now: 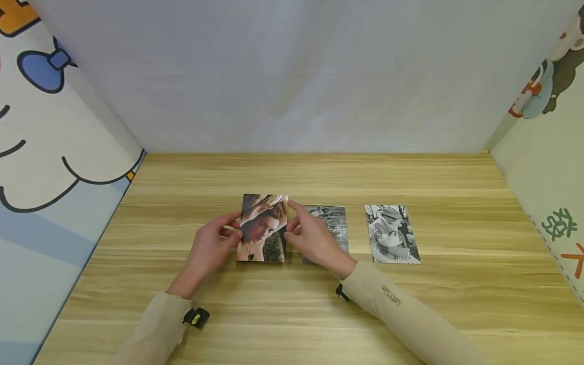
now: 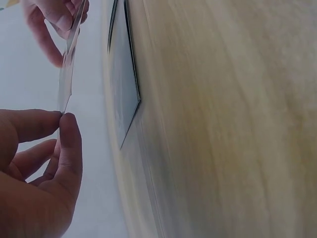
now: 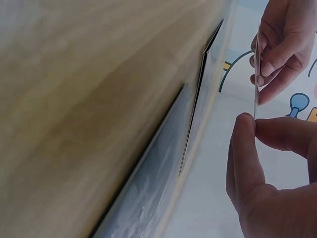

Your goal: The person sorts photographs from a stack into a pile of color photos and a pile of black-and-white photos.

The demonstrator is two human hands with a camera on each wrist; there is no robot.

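A color photo card (image 1: pixel 262 228) showing a person with a raised arm is held up over the table by both hands. My left hand (image 1: pixel 212 246) pinches its left edge between thumb and fingers. On the opposite edge, my right hand (image 1: pixel 317 241) pinches with thumb and fingers. In the right wrist view the card (image 3: pixel 257 74) is seen edge-on, apart from the table. Below it lies a thick-edged card or small stack (image 3: pixel 200 99), which the held card hides in the head view. A gray photo card (image 1: pixel 337 220) is partly covered by my right hand.
A black-and-white photo card (image 1: pixel 392 233) of a person in a hat lies farther right on the wood-grain table (image 1: pixel 274 324). Behind rises a pale back wall (image 1: pixel 292 76); printed cartoon panels (image 1: pixel 68 142) flank the table.
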